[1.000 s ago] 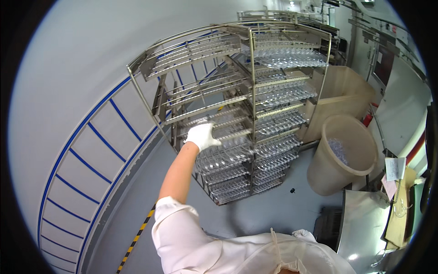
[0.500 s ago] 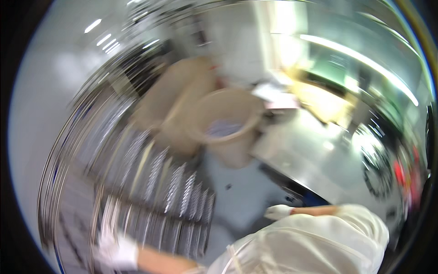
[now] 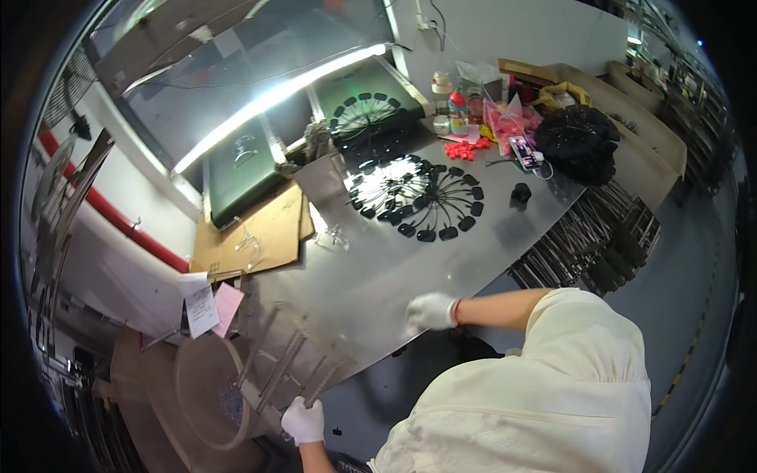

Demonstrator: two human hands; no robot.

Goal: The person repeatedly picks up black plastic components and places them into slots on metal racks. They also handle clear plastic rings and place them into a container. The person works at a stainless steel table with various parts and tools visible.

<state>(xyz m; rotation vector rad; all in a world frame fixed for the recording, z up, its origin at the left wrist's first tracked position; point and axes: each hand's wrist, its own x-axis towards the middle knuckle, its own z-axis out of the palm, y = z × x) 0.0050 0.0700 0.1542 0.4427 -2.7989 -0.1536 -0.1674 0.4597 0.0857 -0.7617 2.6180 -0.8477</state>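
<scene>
left fingers (image 3: 296,410) | gripping metal rack (image 3: 282,370) | right fingers (image 3: 416,312) | near shiny table (image 3: 347,292)

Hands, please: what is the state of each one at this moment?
Left hand: closed, holding a metal rack.
Right hand: near the table edge, blurred; nothing seen in it, open or closed cannot be told.

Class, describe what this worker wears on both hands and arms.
The left hand and right hand each wear a white glove. A thin red band shows at the right wrist. The right sleeve is white, loose and short; the left sleeve is out of view.
</scene>
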